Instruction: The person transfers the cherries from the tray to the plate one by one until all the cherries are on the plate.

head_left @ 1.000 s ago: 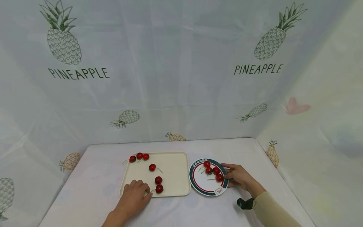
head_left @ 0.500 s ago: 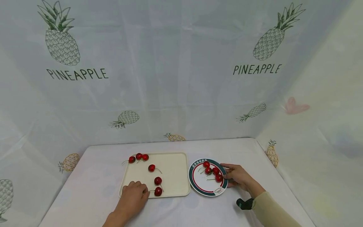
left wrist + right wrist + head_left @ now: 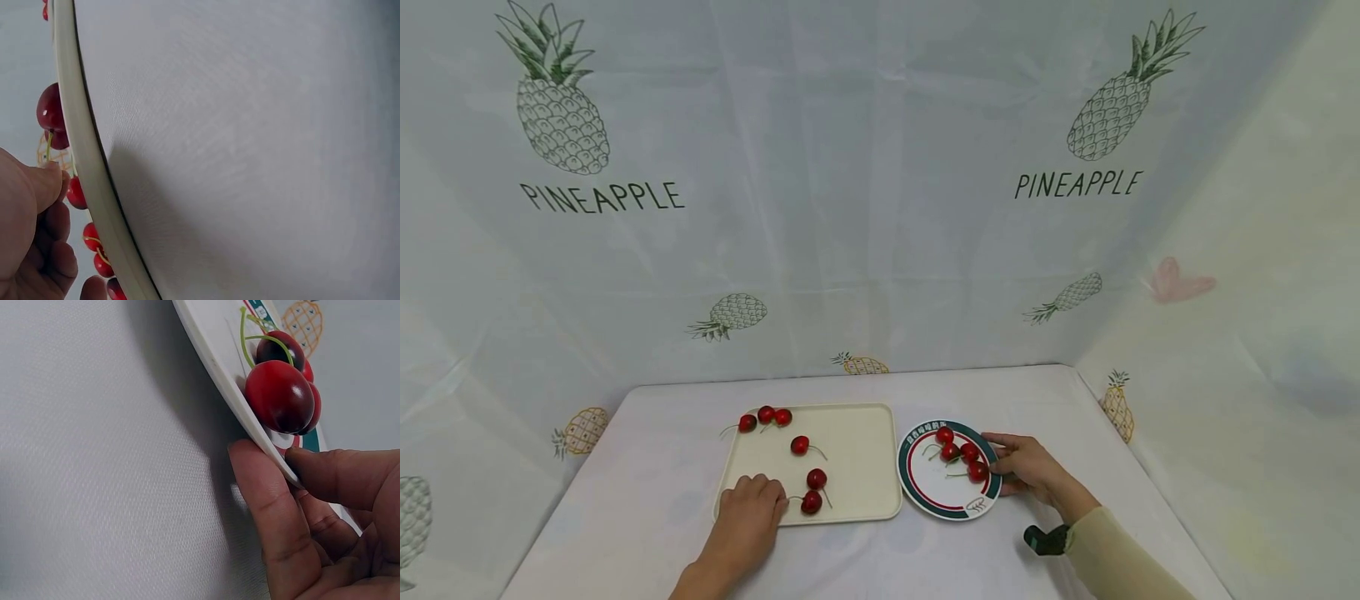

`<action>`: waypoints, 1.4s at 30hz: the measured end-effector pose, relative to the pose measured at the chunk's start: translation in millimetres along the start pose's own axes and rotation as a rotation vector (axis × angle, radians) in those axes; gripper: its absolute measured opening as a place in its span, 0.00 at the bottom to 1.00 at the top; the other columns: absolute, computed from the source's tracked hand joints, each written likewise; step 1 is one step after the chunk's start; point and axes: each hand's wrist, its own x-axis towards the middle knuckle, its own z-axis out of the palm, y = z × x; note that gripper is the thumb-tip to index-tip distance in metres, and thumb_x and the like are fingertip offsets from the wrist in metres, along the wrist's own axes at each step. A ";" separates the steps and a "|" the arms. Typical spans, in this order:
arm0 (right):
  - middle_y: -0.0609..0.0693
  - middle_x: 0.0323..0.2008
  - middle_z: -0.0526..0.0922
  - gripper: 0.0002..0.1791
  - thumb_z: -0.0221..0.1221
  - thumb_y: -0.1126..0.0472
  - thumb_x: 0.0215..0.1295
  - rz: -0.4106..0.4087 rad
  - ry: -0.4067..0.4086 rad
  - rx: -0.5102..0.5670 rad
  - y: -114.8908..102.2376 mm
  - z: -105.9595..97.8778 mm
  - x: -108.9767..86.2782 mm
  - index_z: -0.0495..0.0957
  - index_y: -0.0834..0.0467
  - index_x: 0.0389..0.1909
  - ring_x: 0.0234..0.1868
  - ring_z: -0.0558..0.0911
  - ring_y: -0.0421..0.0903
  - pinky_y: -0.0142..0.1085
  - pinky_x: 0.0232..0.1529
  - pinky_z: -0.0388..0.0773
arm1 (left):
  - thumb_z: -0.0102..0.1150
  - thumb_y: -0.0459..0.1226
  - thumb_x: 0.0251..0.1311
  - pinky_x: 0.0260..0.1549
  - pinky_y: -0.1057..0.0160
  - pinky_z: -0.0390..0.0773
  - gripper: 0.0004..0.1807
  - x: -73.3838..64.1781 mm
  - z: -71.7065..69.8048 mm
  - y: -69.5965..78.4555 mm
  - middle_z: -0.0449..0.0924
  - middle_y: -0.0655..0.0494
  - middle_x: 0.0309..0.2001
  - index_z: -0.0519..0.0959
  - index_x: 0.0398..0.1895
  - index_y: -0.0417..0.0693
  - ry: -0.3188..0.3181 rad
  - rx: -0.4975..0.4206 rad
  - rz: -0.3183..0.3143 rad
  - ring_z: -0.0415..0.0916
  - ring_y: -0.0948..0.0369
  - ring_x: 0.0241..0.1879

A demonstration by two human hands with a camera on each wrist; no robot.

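Note:
My left hand (image 3: pixel 748 517) is over the near left part of a cream tray (image 3: pixel 857 458). In the left wrist view its thumb and forefinger pinch the green stem of a dark red cherry (image 3: pixel 50 107); in the head view that cherry (image 3: pixel 811 502) is just right of the fingertips. Another cherry (image 3: pixel 816 478) lies right behind it. On the right, my right hand (image 3: pixel 1033 468) grips the rim of a round white plate (image 3: pixel 936 492) with a green border, thumb on top and fingers beneath. Several cherries (image 3: pixel 279 397) with stems sit on the plate.
Three cherries (image 3: pixel 766 415) cluster at the tray's far left corner, and one more (image 3: pixel 800 445) lies near its middle. The plate stands close beside the tray's right edge. A white cloth (image 3: pixel 925 567) covers the table; a dark object (image 3: pixel 1045 540) is at the right wrist.
My left hand has moved left, drawing the near cherry a little left by its stem. The right hand keeps its grip on the plate, and the view has shifted slightly.

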 end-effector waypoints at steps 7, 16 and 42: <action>0.64 0.61 0.83 0.33 0.65 0.71 0.66 -0.009 0.000 0.000 0.5 -0.2 0.2 0.74 0.58 0.73 0.33 0.86 0.52 0.44 0.32 0.87 | 0.69 0.40 0.68 0.39 0.55 0.66 0.08 1.7 1.1 -2.4 0.74 0.62 0.34 0.79 0.32 0.55 0.054 0.044 0.033 0.66 0.60 0.38; 0.64 0.59 0.84 0.33 0.64 0.73 0.66 -0.006 -0.001 0.012 0.3 0.0 -1.1 0.74 0.58 0.73 0.32 0.86 0.52 0.43 0.32 0.86 | 0.72 0.40 0.65 0.39 0.54 0.67 0.10 2.9 1.8 -5.9 0.73 0.62 0.34 0.77 0.32 0.57 0.059 0.070 0.053 0.65 0.60 0.37; 0.63 0.59 0.84 0.33 0.65 0.72 0.66 0.003 0.005 0.001 1.5 -0.4 1.6 0.74 0.57 0.73 0.33 0.85 0.52 0.43 0.31 0.86 | 0.71 0.38 0.67 0.42 0.57 0.65 0.10 5.7 1.5 -0.6 0.70 0.62 0.36 0.76 0.37 0.54 0.117 0.065 0.124 0.62 0.60 0.39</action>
